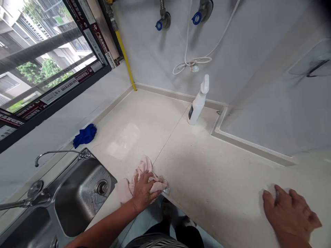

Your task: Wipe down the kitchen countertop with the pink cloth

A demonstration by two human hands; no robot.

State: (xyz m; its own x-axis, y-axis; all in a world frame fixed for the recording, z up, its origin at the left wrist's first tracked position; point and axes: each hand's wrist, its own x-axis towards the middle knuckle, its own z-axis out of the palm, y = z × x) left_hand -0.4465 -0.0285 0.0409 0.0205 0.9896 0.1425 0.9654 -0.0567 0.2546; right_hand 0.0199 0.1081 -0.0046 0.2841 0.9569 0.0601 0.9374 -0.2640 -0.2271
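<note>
Left hand (pixel 143 191) on cloth (pixel 144 165)

I see the bottle (pixel 197 107) upright on the tabletop (pixel 207 172), contents hidden; the sink (pixel 69 206) shows its drain (pixel 102 187). My left hand grips the cloth between thumb and fingers at the tabletop's front edge, beside the sink, forearm (pixel 108 220) slanting in from lower left. My right hand (pixel 289 210) spreads wide, palm down; I can't tell whether it touches.

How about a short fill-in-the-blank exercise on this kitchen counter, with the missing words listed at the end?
1. The left hand is on a bunched cloth coloured ____.
2. The metal sink shows ____ basins.
3. The spray bottle standing near the wall is coloured ____.
4. The hand with no cloth under it is the person's ____ one.

Missing words: pink; two; white; right.
</note>
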